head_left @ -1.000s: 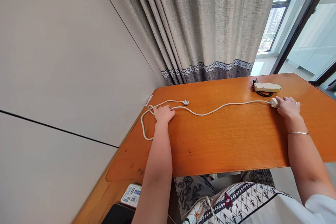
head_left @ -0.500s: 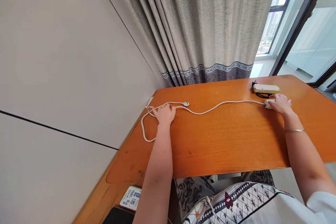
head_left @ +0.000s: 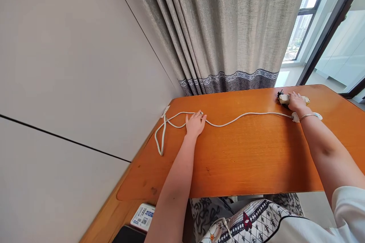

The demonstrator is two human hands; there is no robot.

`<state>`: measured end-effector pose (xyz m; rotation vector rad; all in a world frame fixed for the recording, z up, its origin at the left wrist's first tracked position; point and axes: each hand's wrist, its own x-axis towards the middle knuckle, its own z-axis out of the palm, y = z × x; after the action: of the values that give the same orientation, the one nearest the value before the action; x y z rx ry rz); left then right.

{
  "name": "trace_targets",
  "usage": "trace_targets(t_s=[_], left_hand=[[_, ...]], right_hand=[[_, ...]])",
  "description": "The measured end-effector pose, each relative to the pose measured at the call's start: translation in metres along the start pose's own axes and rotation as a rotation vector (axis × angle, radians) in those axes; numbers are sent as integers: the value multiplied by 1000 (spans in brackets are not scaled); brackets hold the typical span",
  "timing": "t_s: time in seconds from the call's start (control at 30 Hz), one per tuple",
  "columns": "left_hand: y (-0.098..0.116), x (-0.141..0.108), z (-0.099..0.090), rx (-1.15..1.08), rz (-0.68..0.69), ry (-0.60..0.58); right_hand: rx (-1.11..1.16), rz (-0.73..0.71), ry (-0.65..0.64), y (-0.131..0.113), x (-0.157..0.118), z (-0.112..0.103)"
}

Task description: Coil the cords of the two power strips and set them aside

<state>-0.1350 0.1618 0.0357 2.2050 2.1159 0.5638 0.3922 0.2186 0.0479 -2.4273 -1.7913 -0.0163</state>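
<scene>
My left hand is low over the table, thumb and fingers around the small white plug, which they partly cover. A white cord lies in a loose loop to its left; another stretch runs right to a white power strip. That strip is partly hidden under my right wrist. Farther back, my right hand grips a second, yellowed power strip from above, its fingers across the strip's middle. A black plug sits by that strip's left end.
The orange wooden table meets a pale wall panel on the left. Behind it hangs a grey curtain. A white labelled box and a black object are at the lower left. A glass door frame stands at right.
My left hand has moved right from the cord loop to the plug, and the loop has shifted shape. My right hand has left the white strip and gone back onto the yellowed one.
</scene>
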Motion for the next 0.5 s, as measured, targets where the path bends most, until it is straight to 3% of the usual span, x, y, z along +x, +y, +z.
trace_targets(t_s=[0.2,0.37,0.5], left_hand=[[-6,0,5,27,-186,105],[3,1,8,-117,-22,303],[34,0,16,-354,194,282]], right_hand=[[-54,-41,-8,-5,2,-8],[11,-262,107,-35,-20,-19],[391,-471,197,-80,-55,-35]])
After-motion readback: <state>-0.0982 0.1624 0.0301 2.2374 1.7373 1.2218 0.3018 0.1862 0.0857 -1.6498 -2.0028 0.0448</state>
